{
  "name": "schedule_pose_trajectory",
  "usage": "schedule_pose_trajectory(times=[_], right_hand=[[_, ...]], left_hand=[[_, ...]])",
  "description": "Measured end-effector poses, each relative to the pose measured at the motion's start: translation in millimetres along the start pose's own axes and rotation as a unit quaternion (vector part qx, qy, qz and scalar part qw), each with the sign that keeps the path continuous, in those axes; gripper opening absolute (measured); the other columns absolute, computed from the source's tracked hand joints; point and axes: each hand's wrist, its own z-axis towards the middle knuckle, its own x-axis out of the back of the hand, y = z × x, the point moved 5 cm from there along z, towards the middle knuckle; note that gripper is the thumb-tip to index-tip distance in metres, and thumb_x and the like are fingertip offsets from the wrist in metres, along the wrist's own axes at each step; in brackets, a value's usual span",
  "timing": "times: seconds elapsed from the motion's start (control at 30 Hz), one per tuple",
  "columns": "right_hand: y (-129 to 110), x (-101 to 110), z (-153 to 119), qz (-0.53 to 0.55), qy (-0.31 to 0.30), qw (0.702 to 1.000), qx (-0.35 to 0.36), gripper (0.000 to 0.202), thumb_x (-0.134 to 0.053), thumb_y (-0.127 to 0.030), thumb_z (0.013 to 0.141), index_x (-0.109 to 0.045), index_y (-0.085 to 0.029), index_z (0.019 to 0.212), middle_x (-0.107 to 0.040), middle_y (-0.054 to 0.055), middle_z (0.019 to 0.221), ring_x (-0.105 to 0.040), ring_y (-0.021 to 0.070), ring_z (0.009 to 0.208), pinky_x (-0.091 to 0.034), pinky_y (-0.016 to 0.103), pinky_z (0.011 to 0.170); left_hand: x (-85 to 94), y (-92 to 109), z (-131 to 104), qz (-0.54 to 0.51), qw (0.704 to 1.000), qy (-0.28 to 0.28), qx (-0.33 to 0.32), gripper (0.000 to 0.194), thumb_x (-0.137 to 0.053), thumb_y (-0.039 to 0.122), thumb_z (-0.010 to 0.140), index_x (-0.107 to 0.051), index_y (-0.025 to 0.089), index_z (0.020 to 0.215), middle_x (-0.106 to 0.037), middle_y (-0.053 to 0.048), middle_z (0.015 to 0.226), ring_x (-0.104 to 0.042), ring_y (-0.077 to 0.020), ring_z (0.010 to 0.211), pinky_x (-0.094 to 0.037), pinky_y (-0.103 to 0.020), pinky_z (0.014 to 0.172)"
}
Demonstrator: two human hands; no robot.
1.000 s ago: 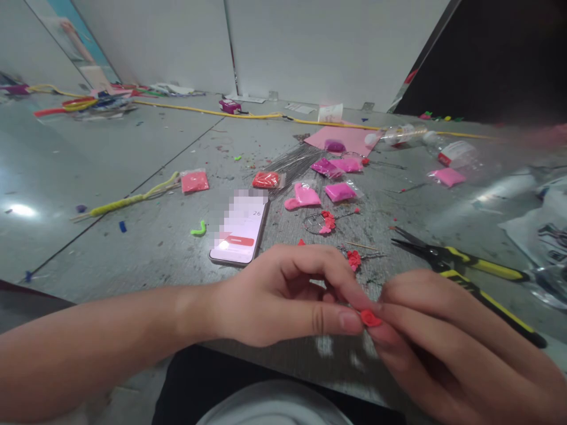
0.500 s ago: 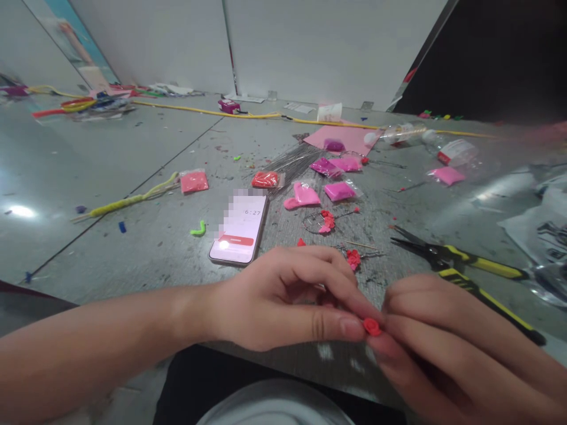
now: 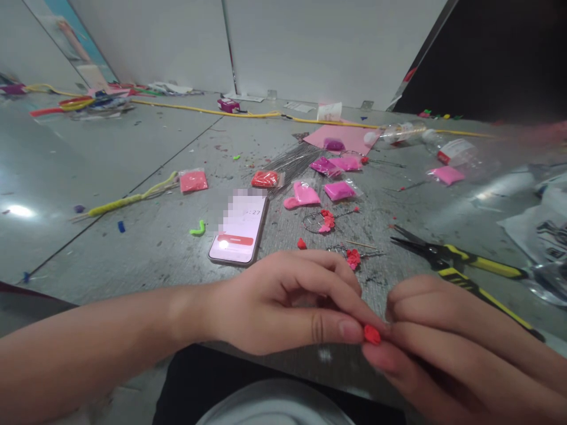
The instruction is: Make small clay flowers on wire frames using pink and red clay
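A small red clay rose sits between the fingertips of both hands, low and right of centre. My left hand pinches it with thumb and forefinger from the left. My right hand has its thumb and forefinger closed around the other side, the remaining fingers curled. Beyond them lie a wire piece with a red clay flower, a wire ring with red clay petals and a small red clay lump.
A phone lies behind my left hand. Yellow-black pliers rest at right. Farther back are several clay packets, a bundle of thin wires, a pink sheet, clear plastic bottles and a yellow cord.
The red clay rose has turned and dropped slightly between the fingertips. My right thumb has shifted a little left and down; my left hand has barely moved.
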Motion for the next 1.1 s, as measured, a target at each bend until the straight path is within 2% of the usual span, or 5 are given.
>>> schedule_pose_trajectory(times=[0.3, 0.73, 0.83, 0.93, 1.1], right_hand=[[9.9, -0.9, 1.2, 0.062, -0.057, 0.996, -0.02, 0.016, -0.066, -0.024, 0.101, -0.062, -0.023, 0.086, -0.066, -0.003, 0.069, -0.067, 0.0087, 0.065, -0.057, 0.019, 0.06], [14.7, 5.3, -8.8, 0.012, -0.028, 0.999, -0.043, 0.015, -0.065, -0.038, 0.101, -0.064, -0.026, 0.093, -0.069, -0.001, 0.076, -0.067, 0.012, 0.068, -0.055, 0.026, 0.062], [16.9, 10.4, -12.6, -0.019, 0.002, 0.997, -0.072, 0.016, -0.059, -0.034, 0.105, -0.064, -0.025, 0.093, -0.07, 0.003, 0.082, -0.068, 0.0142, 0.073, -0.053, 0.029, 0.065], [18.5, 9.1, -12.0, -0.022, 0.028, 0.997, -0.075, 0.015, -0.06, -0.02, 0.103, -0.061, -0.024, 0.088, -0.065, 0.001, 0.076, -0.062, 0.0126, 0.066, -0.051, 0.029, 0.063], [19.6, 1.3, -7.2, -0.014, 0.038, 0.999, -0.005, 0.02, -0.067, -0.005, 0.093, -0.059, -0.022, 0.084, -0.059, -0.001, 0.071, -0.058, 0.0105, 0.064, -0.051, 0.026, 0.058]], left_hand=[[0.9, -1.1, -1.5, -0.004, 0.999, -0.031, -0.016, 0.019, -0.078, 0.009, 0.087, -0.081, 0.007, 0.105, -0.062, -0.009, 0.095, -0.061, -0.0117, 0.082, -0.055, -0.022, 0.078], [11.4, 0.0, -2.3, 0.102, 0.994, -0.016, -0.025, 0.018, -0.069, 0.015, 0.096, -0.08, 0.006, 0.106, -0.064, -0.01, 0.094, -0.064, -0.0118, 0.083, -0.054, -0.02, 0.077], [17.9, -7.4, -3.7, 0.28, 0.956, -0.084, -0.025, 0.023, -0.06, 0.013, 0.1, -0.079, 0.009, 0.113, -0.065, -0.011, 0.098, -0.064, -0.0146, 0.089, -0.052, -0.023, 0.079], [20.8, -22.3, -5.4, 0.476, 0.867, -0.146, -0.02, 0.028, -0.054, 0.015, 0.103, -0.079, 0.018, 0.115, -0.067, -0.011, 0.103, -0.061, -0.0202, 0.096, -0.049, -0.03, 0.081], [25.4, -34.9, -6.7, 0.573, 0.802, -0.167, -0.017, 0.027, -0.057, 0.024, 0.104, -0.078, 0.027, 0.121, -0.065, -0.01, 0.108, -0.058, -0.0218, 0.099, -0.047, -0.032, 0.083]])
